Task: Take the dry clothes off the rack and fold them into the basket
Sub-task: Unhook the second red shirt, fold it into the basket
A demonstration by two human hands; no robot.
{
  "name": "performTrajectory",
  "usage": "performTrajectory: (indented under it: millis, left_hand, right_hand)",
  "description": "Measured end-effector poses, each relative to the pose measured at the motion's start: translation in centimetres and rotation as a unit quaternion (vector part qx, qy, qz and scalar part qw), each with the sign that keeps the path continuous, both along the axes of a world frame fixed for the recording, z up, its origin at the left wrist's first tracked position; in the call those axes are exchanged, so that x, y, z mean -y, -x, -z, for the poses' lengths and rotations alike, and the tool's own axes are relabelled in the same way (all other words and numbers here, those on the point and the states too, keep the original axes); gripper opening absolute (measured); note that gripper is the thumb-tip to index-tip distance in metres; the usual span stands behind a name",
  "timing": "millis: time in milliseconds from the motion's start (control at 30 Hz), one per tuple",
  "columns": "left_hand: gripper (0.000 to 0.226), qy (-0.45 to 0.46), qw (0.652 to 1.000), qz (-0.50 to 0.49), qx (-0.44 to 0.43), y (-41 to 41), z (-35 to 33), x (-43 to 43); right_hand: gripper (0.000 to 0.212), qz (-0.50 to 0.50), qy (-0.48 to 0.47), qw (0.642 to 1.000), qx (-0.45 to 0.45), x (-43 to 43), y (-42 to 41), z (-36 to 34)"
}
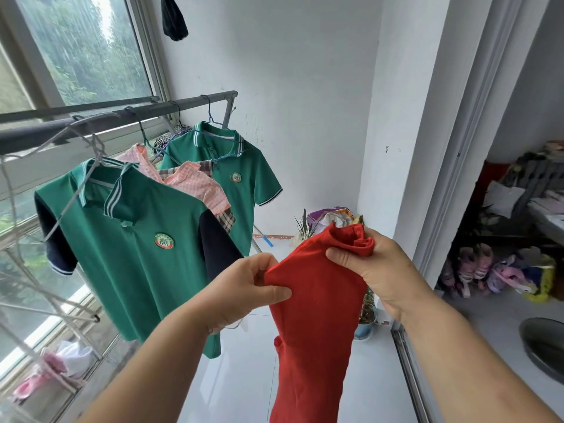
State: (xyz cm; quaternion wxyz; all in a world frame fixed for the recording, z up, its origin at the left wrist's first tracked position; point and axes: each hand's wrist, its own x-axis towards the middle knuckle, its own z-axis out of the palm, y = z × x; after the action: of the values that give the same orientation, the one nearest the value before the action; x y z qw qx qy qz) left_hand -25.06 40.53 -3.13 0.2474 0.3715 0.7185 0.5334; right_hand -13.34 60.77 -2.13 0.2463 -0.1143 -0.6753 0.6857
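A red garment (314, 315) hangs in front of me, held up by both hands. My left hand (244, 288) pinches its upper left edge. My right hand (375, 267) grips the bunched top right part. The cloth drops out of view at the bottom. To the left, the metal drying rack (122, 117) carries a green polo shirt with dark sleeves (137, 261) on a hanger, a pink checked shirt (195, 184) behind it, and a second green polo shirt (232, 184) further back. No basket is in view.
A window (76, 50) runs along the left behind the rack. A dark cloth (174, 19) hangs high up. Potted plants (366, 315) and a purple bag (329, 216) stand by the far wall. A sliding door track (409, 377) and a dark basin (543, 346) lie at right.
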Motion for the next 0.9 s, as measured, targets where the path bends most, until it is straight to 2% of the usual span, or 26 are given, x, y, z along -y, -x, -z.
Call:
performTrajectory:
  millis: [133, 467, 633, 900]
  left_hand:
    - [0.019, -0.025, 0.999, 0.006, 0.031, -0.3, 0.7, -0.4]
    - [0.025, -0.059, 0.987, 0.026, 0.146, -0.5, 4.2, -1.0]
    - [0.02, -0.039, 0.983, 0.042, 0.173, -1.0, 6.9, -0.9]
    - [0.019, 0.003, 0.978, 0.069, 0.199, -1.4, 10.1, -0.9]
  right_hand:
    - [0.043, -0.002, 0.003, 1.0, 0.003, -0.4, -0.3, 0.7]
    - [0.04, -0.03, 0.025, 0.999, 0.033, -0.6, -1.5, 3.7]
    - [0.053, -0.034, 0.027, 0.997, 0.066, -0.8, -2.5, 6.5]
    - [0.046, -0.048, 0.045, 0.993, 0.098, -0.9, -3.4, 9.7]
